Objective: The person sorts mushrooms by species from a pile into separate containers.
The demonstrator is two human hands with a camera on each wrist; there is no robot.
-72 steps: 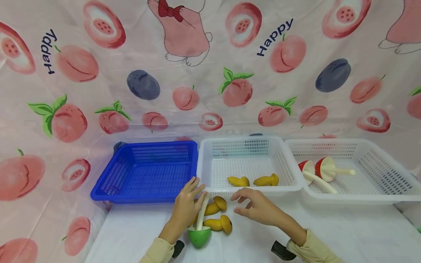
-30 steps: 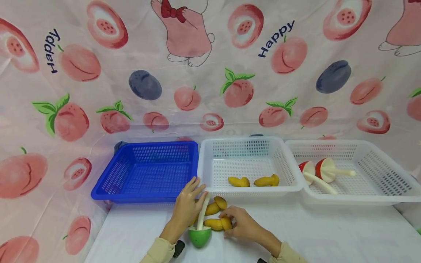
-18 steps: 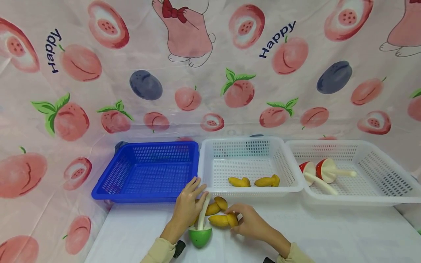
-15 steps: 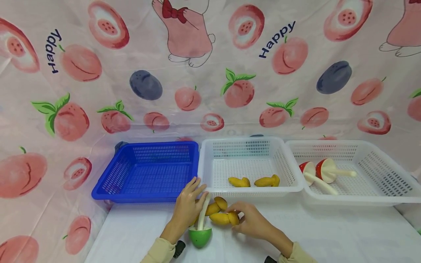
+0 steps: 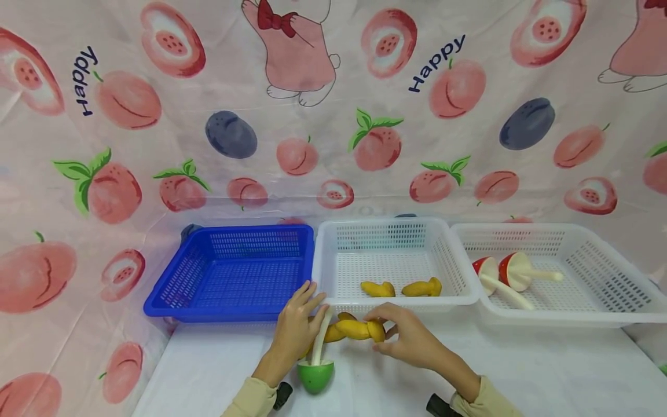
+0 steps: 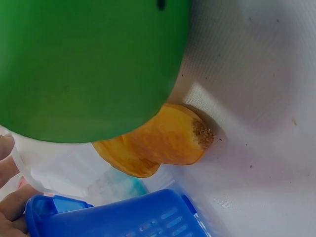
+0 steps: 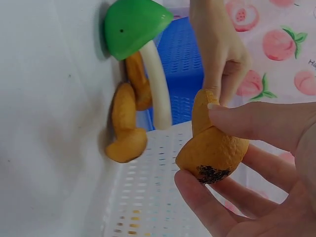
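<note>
My right hand point(image 5: 409, 339) pinches a yellow toy mushroom point(image 5: 356, 330) by its cap between thumb and fingers, above the table before the middle basket. In the right wrist view, the held mushroom point(image 7: 212, 148) shows a dark patch on its cap. My left hand point(image 5: 298, 321) is at the meeting rims of the blue and middle white baskets, its fingers fairly straight. Beside it, a green-capped toy mushroom point(image 5: 315, 376) lies on the table with its white stem toward the baskets. Two more yellow mushrooms point(image 7: 126, 121) lie near that stem, partly hidden in the head view.
A blue basket point(image 5: 229, 317) stands at the left. The middle white basket point(image 5: 401, 300) holds two yellow mushrooms point(image 5: 422, 287). The right white basket point(image 5: 573, 315) holds two red-capped mushrooms point(image 5: 516, 272). A fruit-print cloth point(image 5: 312, 127) hangs behind them.
My right hand came down to a yellow mushroom on the table, took hold of its cap and has moved it up toward the middle basket. The left hand and green mushroom have stayed put.
</note>
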